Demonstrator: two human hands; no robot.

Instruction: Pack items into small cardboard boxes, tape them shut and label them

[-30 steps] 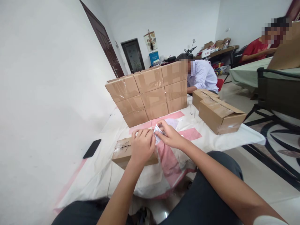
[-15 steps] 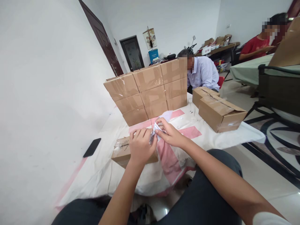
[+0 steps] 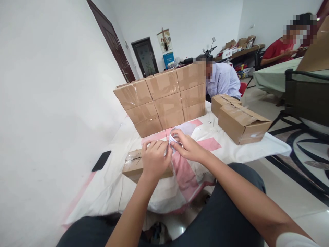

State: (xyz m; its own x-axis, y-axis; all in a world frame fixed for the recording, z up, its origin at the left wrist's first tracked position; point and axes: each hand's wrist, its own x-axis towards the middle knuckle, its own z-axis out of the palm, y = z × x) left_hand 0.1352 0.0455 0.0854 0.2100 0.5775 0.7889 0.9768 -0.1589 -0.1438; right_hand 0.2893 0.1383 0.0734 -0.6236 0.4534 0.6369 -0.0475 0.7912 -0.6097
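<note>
A small taped cardboard box (image 3: 131, 166) lies on the white and pink cloth (image 3: 180, 192) just ahead of my knees. My left hand (image 3: 154, 160) rests closed on top of this box. Its fingertips pinch one edge of a small white paper label (image 3: 171, 140). My right hand (image 3: 187, 146) is closed too, pinching the same label from the right side, just above the box's right end. The label is crumpled between both hands and mostly hidden by fingers.
A stacked wall of sealed cardboard boxes (image 3: 164, 99) stands behind my hands. Two more boxes (image 3: 241, 123) lie at the right. A black phone (image 3: 101, 160) lies on the floor by the left wall. One person (image 3: 223, 80) sits behind the stack, another (image 3: 280, 51) at a far table.
Both hands have stayed on the box and label, shifting only slightly as the fingers work the paper. The view has tilted a little.
</note>
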